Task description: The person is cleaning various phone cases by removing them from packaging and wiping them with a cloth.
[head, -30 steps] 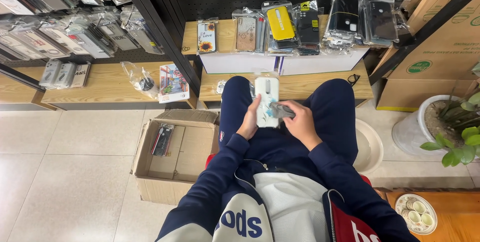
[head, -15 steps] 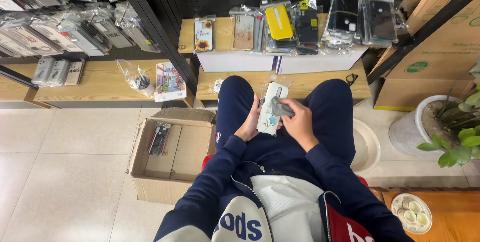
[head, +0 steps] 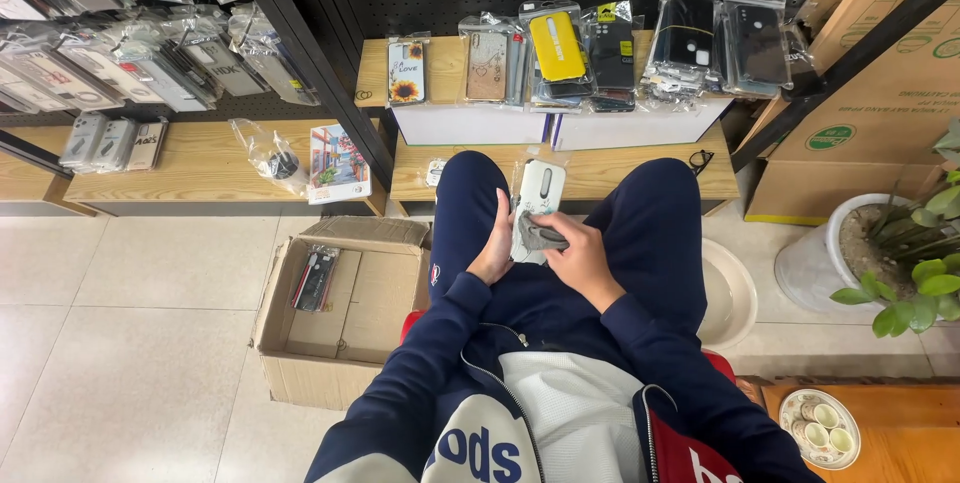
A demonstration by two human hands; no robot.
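Open floor left; cardboard box point(head: 345, 308) and shelves point(head: 560, 178) close by

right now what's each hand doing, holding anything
Left hand: closed on the edge of the white phone case, holding it.
Right hand: closed on a grey cloth, pressed against the case.

You have a white phone case point(head: 537, 205) upright over your lap, back facing you, with a small grey cloth point(head: 541, 236) pressed against its lower half.
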